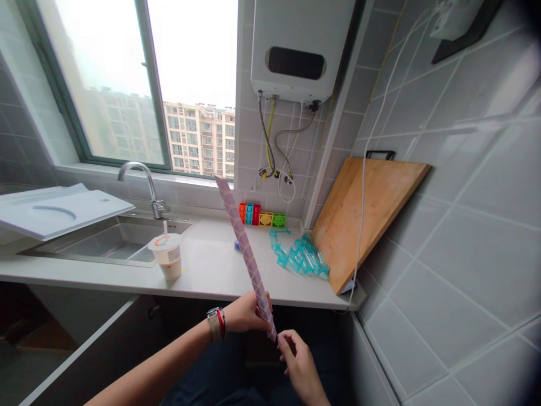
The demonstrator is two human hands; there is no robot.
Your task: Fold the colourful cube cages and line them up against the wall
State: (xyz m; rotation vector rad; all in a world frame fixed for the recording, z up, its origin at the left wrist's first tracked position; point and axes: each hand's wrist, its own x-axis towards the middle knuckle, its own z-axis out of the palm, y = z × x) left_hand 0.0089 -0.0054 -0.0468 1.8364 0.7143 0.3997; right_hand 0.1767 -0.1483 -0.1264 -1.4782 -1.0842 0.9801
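Note:
A long, thin purple strip with a pale criss-cross pattern (245, 245) rises at a slant from my hands toward the window. My left hand (247, 313), with a watch and red band on its wrist, is closed around the strip near its lower end. My right hand (298, 361) pinches the strip's bottom tip between thumb and fingers. Both hands are in front of the white counter's (211, 276) edge. On the counter behind the strip lie a heap of teal linked plastic pieces (302, 256) and a row of coloured blocks (262, 216).
A plastic cup of milky drink with a straw (168, 256) stands near the counter's front edge. A steel sink (105, 242) with a tap (146, 186) is at the left. A wooden cutting board (363, 217) leans on the tiled right wall. A water heater (296, 51) hangs above.

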